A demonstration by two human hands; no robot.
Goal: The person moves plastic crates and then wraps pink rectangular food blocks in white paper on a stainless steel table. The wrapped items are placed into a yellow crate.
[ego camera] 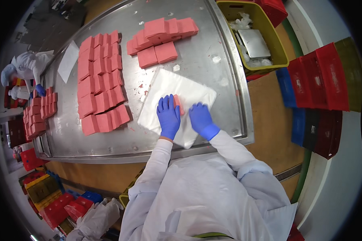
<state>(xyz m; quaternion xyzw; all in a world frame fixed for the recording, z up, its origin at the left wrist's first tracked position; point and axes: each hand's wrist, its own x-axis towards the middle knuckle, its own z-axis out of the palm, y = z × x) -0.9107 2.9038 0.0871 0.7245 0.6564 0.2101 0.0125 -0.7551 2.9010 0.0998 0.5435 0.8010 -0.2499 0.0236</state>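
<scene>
A stack of white plastic sheets or bags [187, 86] lies at an angle on a stainless steel table [108, 147]. My left hand [169, 116], in a blue glove, rests flat over it, its thumb beside a small pink-red piece [179, 104]. To the right, my right hand [201, 118], gloved too, is over the sheets with fingers curled; whether it pinches anything is hidden. Rows of pink-red folded pieces [101, 84], meat or cloth-like, I cannot tell which, cover the table's left part. More such piles [161, 34] stand beyond the sheets.
A white sheet [68, 61] lies left of the rows. At far left a co-worker [30, 64] in white handles similar piles [39, 111]. A yellow crate [282, 61] with a metal box and plastic stands beyond the right table edge. Stacked crates [319, 79] line the wall.
</scene>
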